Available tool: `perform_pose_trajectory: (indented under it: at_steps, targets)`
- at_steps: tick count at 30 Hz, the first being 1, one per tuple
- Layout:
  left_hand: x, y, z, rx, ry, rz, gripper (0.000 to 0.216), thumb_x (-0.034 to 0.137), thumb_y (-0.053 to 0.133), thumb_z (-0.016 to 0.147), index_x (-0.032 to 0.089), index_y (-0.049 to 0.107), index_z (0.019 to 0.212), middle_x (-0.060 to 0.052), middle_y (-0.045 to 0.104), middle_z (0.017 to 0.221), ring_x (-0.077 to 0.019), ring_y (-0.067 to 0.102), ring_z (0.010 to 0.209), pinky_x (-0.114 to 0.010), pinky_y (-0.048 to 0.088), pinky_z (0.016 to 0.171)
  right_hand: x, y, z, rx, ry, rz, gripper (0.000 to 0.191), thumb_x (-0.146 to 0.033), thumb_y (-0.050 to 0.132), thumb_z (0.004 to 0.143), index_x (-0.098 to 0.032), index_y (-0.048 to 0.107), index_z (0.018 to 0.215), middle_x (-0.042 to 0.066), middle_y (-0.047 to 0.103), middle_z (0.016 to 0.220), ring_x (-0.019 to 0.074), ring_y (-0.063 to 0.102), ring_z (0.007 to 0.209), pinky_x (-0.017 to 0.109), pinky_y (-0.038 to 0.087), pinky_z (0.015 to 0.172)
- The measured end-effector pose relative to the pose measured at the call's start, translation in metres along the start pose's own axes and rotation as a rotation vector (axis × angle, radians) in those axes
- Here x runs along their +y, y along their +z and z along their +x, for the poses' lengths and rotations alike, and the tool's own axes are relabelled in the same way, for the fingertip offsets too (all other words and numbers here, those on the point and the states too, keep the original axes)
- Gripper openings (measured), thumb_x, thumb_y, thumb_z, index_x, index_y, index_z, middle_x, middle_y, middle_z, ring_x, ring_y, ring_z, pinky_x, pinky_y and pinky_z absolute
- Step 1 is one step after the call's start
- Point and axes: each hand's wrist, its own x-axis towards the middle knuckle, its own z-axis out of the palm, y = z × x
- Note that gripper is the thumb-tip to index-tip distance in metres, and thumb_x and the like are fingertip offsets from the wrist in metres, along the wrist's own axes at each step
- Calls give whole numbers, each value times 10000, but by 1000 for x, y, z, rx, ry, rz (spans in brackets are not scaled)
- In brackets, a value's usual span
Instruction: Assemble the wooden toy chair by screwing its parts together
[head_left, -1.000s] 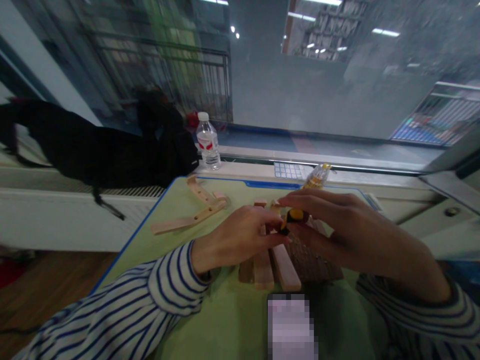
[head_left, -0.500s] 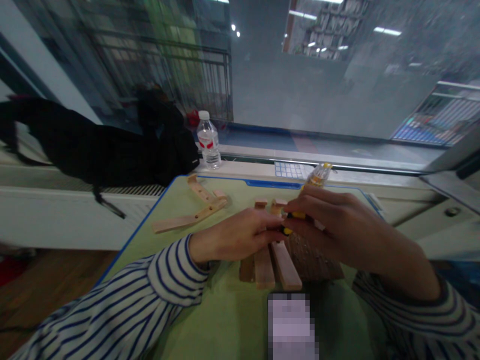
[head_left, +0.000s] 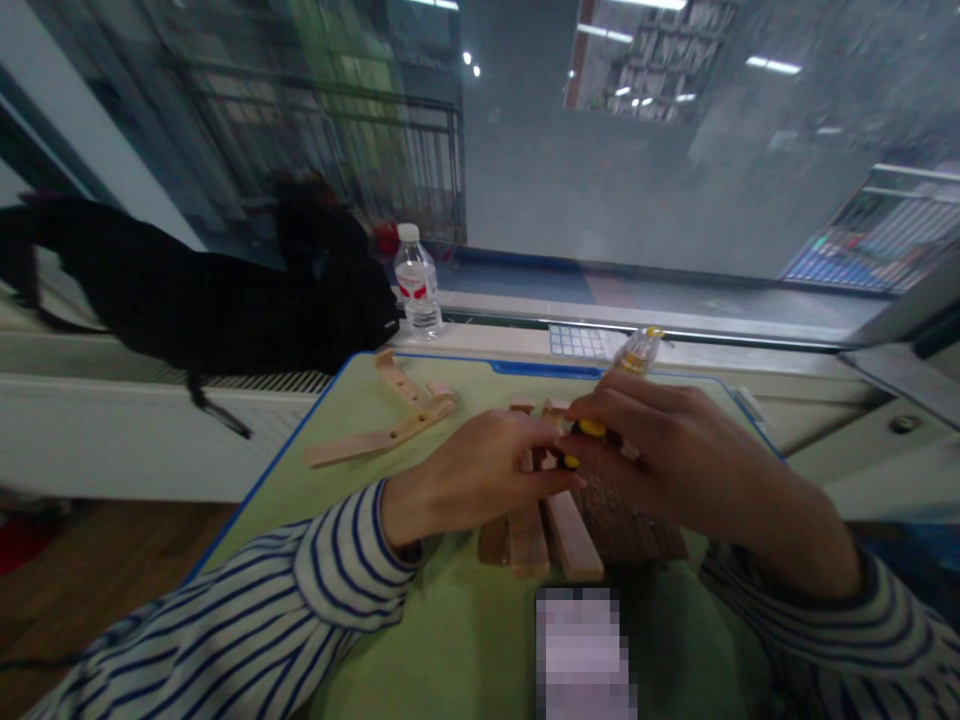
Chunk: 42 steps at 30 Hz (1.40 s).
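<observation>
My left hand (head_left: 480,470) reaches in over the board, thumb and fingers pinched at a small black piece with a yellow end (head_left: 571,463). Opposite it, my right hand (head_left: 675,450) is closed around a yellow-and-black piece (head_left: 591,428). The fingertips of both hands nearly meet; whether the two pieces are parts of one tool I cannot tell. Beneath the hands lie two pale wooden bars, a left bar (head_left: 529,545) and a right bar (head_left: 574,545), with blocks at their far ends. They rest on a brown, rough-surfaced board (head_left: 637,525), partly covered by my hands.
Jointed wooden pieces with holes (head_left: 397,432) lie at the left of the green table (head_left: 450,640). A blurred-out, phone-like rectangle (head_left: 581,650) is at the front. Behind are a water bottle (head_left: 418,290), a clear yellow-capped bottle (head_left: 637,352) and a black bag (head_left: 247,310).
Both hands stay over the wooden bars. My left hand has turned slightly and its fingers have shifted; more of the yellow piece in my right hand shows.
</observation>
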Motion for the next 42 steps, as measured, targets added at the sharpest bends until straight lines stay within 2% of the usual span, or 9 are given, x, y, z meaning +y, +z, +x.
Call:
perform_pose_trajectory:
  at_steps: [4,7,10,14,20,26,31,38,42]
  targets:
    - [2,0,-1,11,-29,25,234,388,542,893,184,658,890,7,649,822,-129,583,743,-224,397,633,0,-3,-3,4,-35,18,294,-377,501,927,-193,564,1147,52,646,1032,199,625,869,333,476,727]
    - [1,-1,-1,-10,-18,22,243,387,536,897,174,648,865,1,652,823,-131,583,746,-228,403,649,0,-6,-5,31,-69,53,339,-317,521,920,-190,518,1235,63,629,1187,201,620,1001,336,491,827]
    - [0,-1,0,-31,-9,18,241,385,532,899,173,647,893,-11,663,865,-147,593,790,-244,418,693,-1,-6,-5,-16,-109,103,287,-222,503,918,-186,558,1197,62,649,1157,180,626,994,315,500,831]
    - [-2,-1,1,-62,5,7,179,317,530,907,177,639,927,-19,667,917,-154,599,825,-256,425,728,1,-3,-4,-40,-115,99,315,-176,492,913,-181,561,1221,72,655,1132,184,627,976,326,499,836]
    - [-3,-2,2,-118,72,-101,149,212,489,928,170,632,927,-10,663,946,-139,589,860,-242,418,752,0,-3,-3,-35,-88,91,295,-291,475,947,-186,568,1206,56,666,1006,179,626,866,315,476,757]
    - [-3,-4,2,-140,135,-182,186,138,441,936,170,618,984,-4,662,969,-107,576,824,-212,409,723,-1,-2,-1,-30,-62,26,247,-339,474,946,-167,632,1025,44,635,834,159,590,739,288,416,653]
    - [-1,-4,0,-104,109,-131,151,141,501,906,177,641,951,9,664,905,-112,577,798,-216,399,698,-1,-2,-2,-35,-50,51,249,-335,474,946,-171,623,1060,49,632,860,161,591,758,293,416,674]
    - [6,-5,0,-9,-7,-34,158,317,583,865,184,658,906,-1,664,886,-146,591,804,-235,406,669,-3,-2,0,-40,-47,77,304,-375,445,953,-166,626,1080,63,646,880,175,613,775,308,452,686]
    - [4,-5,0,-28,-23,-6,203,332,538,889,167,654,863,5,647,792,-132,581,718,-232,400,626,-3,-5,-1,-32,-77,126,320,-356,480,939,-181,566,1193,81,666,1054,193,633,910,330,491,784]
